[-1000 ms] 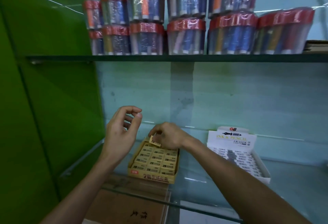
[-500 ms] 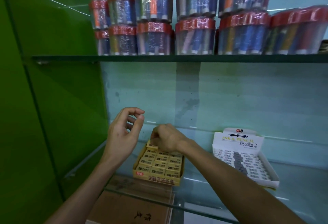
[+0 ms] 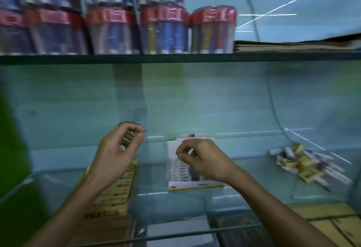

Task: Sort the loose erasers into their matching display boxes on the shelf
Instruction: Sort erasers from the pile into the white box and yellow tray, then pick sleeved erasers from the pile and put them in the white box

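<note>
At the frame's right edge a pile of loose erasers (image 3: pixel 304 163) lies on the glass shelf (image 3: pixel 244 194), small, light, firm blocks best pinched across their short sides; left hand (image 3: pixel 115 152) and right hand (image 3: pixel 203 159), both loosely curled and apparently empty, hover at centre over the yellow box (image 3: pixel 115 192) and white box (image 3: pixel 181 176).

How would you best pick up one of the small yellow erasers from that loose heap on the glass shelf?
Choose a yellow eraser lying on the heap's near edge. Pinch its two long sides from above with the right hand: it is a small flat block, and neighbours crowd its far side.
</note>
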`<action>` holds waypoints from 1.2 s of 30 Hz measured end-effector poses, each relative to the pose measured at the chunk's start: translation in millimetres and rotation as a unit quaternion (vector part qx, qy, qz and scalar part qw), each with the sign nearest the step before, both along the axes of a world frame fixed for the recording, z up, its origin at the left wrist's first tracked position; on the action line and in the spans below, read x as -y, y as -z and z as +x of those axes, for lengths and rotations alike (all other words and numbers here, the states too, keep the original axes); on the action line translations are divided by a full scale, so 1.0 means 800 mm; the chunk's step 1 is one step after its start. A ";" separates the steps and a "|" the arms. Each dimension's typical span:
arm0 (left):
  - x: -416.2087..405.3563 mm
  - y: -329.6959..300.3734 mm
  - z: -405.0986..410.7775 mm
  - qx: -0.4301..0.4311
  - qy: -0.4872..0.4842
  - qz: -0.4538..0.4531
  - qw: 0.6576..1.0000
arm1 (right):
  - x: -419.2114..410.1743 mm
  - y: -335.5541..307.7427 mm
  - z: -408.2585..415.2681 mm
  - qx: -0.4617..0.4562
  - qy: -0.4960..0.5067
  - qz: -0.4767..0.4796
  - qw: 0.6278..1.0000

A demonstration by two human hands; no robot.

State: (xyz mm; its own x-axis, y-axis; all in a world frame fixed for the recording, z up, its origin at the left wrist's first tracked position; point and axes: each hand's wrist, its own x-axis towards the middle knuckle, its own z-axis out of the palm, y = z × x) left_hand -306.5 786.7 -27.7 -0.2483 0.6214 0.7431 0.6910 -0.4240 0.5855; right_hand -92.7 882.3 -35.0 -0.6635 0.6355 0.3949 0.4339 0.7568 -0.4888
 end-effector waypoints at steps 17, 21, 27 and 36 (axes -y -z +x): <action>-0.103 0.015 0.188 -0.024 0.209 -0.074 0.975 | -0.092 0.019 0.291 0.229 0.264 0.021 0.937; -0.107 0.014 0.200 -0.035 0.216 -0.087 0.972 | -0.099 0.014 0.294 0.301 0.262 0.033 0.916; -0.100 0.012 0.189 -0.027 0.204 -0.092 0.974 | -0.103 0.014 0.286 0.187 0.226 0.056 0.954; -0.084 0.013 0.155 -0.022 0.174 -0.079 0.981 | -0.075 0.010 0.218 -0.100 0.122 -0.084 0.984</action>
State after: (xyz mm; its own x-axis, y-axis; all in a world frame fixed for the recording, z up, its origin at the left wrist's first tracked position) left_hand -182.5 853.8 -37.8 0.0295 0.7709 0.6363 0.5473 -0.5451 0.6350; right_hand 82.1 942.3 -42.6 -0.4035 0.8337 0.3769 0.4752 0.5430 -0.6924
